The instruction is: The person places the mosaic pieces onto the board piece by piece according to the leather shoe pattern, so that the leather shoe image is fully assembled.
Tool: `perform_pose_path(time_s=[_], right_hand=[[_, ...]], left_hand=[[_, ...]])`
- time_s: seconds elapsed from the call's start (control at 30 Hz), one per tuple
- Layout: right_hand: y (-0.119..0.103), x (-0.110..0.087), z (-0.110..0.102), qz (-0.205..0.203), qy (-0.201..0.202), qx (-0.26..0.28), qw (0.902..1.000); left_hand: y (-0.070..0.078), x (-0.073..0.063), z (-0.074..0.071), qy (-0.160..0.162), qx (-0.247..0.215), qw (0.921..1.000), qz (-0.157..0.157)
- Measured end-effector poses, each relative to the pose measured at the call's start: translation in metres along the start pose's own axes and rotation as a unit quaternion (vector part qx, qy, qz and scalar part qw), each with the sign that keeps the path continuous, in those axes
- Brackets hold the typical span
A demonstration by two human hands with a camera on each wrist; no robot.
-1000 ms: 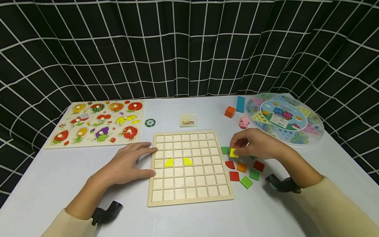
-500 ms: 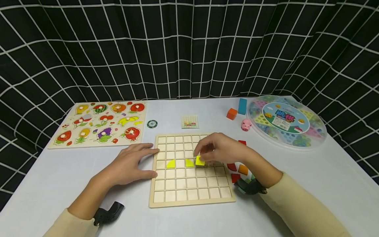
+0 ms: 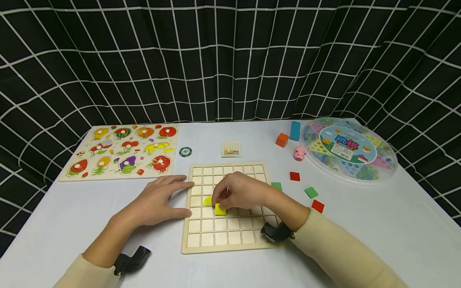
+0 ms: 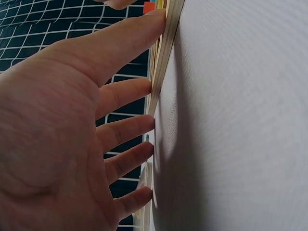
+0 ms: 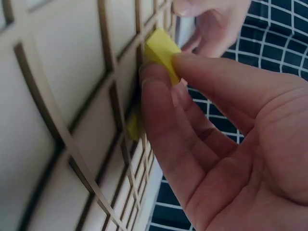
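My right hand point(image 3: 243, 192) pinches a yellow square tile point(image 3: 221, 210) between thumb and fingers, over the left middle of the wooden grid board point(image 3: 234, 249). In the right wrist view the tile point(image 5: 161, 48) is tilted, close over the grid cells. A yellow quarter-round tile point(image 3: 207, 201) lies in a cell just left of the right fingertips; the second one is hidden behind that hand in the head view. My left hand point(image 3: 151, 204) lies at the board's left side, thumb and index fingertips at its edge. Its fingers are extended in the left wrist view.
Right of the board lie red tiles point(image 3: 294, 176) and green tiles point(image 3: 311, 192), some hidden by the right arm. Behind are a pattern card point(image 3: 231, 149), a chip point(image 3: 185, 152), an orange cube point(image 3: 282, 139), a blue block point(image 3: 295, 131), a pig figure point(image 3: 299, 153), a round box point(image 3: 381, 164) and a fruit puzzle point(image 3: 142, 152).
My right hand has carried the yellow square tile from the loose tiles leftward across the board, to beside the left quarter-round tile. My left hand stays at the board's edge.
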State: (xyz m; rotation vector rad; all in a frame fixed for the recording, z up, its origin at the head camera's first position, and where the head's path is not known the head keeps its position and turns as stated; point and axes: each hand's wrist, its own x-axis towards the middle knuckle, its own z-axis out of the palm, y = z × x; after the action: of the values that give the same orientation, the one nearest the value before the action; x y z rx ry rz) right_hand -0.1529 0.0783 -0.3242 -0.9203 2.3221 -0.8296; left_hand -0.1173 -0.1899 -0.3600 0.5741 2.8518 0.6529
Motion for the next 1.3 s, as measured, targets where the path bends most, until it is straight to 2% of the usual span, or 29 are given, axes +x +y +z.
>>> perform_pose_path(time_s=[0.23,0.47,0.63,0.73,0.87,1.3], right_hand=[[-0.001,0.001,0.007,0.013,0.013,-0.034,0.9992],[-0.004,-0.001,0.009,-0.006,0.023,-0.076,0.9968],[-0.004,-0.006,0.001,-0.028,0.023,-0.064,0.9973],[-0.001,-0.014,-0.009,-0.034,0.029,-0.044,0.9980],[0.006,-0.028,-0.022,-0.021,0.038,-0.023,0.9988],[0.046,-0.083,-0.049,0.063,0.052,-0.006,0.9966]], left_hand=[[-0.001,0.000,0.001,-0.002,0.000,1.0000,0.001],[0.000,0.000,0.000,-0.001,-0.002,1.0000,-0.002],[0.000,-0.001,0.001,-0.001,-0.002,1.0000,-0.002],[0.000,-0.001,0.001,0.000,0.000,1.0000,-0.001],[-0.001,0.000,0.001,0.000,0.003,1.0000,-0.002],[0.000,0.000,0.002,-0.001,-0.001,1.0000,-0.003]])
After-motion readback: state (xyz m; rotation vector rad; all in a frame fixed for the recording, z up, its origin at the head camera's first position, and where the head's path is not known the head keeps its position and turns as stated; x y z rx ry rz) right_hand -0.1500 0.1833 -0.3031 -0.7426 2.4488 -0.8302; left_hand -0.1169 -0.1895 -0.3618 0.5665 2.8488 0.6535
